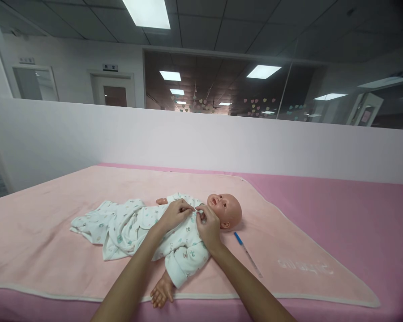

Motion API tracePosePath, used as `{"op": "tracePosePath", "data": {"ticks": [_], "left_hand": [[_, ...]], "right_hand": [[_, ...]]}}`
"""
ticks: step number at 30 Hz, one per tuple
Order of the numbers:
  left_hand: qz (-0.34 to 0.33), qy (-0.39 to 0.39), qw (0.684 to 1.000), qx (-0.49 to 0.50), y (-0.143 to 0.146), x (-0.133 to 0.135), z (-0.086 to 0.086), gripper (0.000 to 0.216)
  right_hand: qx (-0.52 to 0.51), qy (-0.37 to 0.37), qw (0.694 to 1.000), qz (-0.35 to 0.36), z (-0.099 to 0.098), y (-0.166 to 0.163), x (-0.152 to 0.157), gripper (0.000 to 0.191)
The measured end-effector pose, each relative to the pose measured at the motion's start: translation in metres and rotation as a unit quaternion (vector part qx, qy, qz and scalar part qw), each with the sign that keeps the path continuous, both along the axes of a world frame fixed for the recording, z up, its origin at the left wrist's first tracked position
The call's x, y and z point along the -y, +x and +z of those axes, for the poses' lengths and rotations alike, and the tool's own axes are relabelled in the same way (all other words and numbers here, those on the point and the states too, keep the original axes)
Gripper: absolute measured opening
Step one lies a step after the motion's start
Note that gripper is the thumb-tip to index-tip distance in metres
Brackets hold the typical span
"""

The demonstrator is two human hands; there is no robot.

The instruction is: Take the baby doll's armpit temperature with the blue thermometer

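A baby doll [225, 212] lies on its back, its head to the right, in a white patterned baby outfit [188, 232]. My left hand [176, 215] is closed in a pinch at the front of the outfit, just below the neck. Close beside it, my right hand [208, 226] pinches the fabric near the collar by the doll's chin. The fingertips of both hands almost meet, and the exact bit of cloth between them is mostly hidden. One doll hand [163, 290] sticks out of the near sleeve; the outfit's lower part spreads loosely to the left.
A slim clear stick with a blue cap [246, 252] lies right of the doll. Beneath is a peach mat [47, 232] with a pale edge, over a pink surface [339, 205]. A low white wall [201, 141] stands behind, with windows above.
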State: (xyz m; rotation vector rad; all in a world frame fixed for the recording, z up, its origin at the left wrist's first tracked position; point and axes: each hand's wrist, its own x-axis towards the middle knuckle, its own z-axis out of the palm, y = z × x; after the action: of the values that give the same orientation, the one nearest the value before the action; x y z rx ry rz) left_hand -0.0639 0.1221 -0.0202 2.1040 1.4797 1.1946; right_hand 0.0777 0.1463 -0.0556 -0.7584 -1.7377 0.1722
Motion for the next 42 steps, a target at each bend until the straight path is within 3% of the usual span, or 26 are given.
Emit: {"op": "tracePosePath", "data": {"ticks": [12,19,22,27,30,33,38,42], "left_hand": [[-0.077,-0.153,0.974,0.151,-0.03,0.017,0.012,0.038],[-0.064,-0.081,0.993,0.057,-0.038,0.028,0.006,0.032],[-0.061,-0.066,0.995,0.034,-0.036,0.029,0.006,0.034],[-0.045,-0.036,0.996,0.068,-0.035,0.026,0.002,0.02],[-0.057,-0.037,0.989,0.129,-0.035,0.024,-0.001,0.01],[-0.059,-0.038,0.983,0.167,-0.036,0.023,-0.003,0.008],[-0.066,-0.03,0.987,0.14,-0.037,0.023,-0.002,0.005],[-0.067,-0.031,0.99,0.124,-0.037,0.023,-0.003,0.015]], "right_hand": [[0.009,-0.002,1.0,0.005,0.005,0.003,0.002,0.017],[0.019,-0.019,1.0,-0.011,0.004,0.002,0.001,0.016],[0.027,0.006,1.0,-0.006,0.008,0.001,0.003,0.017],[0.128,0.097,0.985,0.067,0.023,-0.013,0.005,0.018],[0.176,0.099,0.974,0.106,0.028,-0.025,0.003,0.019],[0.155,0.08,0.979,0.106,0.025,-0.031,0.001,0.021],[0.117,0.071,0.985,0.104,0.018,-0.026,0.001,0.024],[0.111,0.069,0.986,0.103,0.017,-0.026,0.002,0.023]]}}
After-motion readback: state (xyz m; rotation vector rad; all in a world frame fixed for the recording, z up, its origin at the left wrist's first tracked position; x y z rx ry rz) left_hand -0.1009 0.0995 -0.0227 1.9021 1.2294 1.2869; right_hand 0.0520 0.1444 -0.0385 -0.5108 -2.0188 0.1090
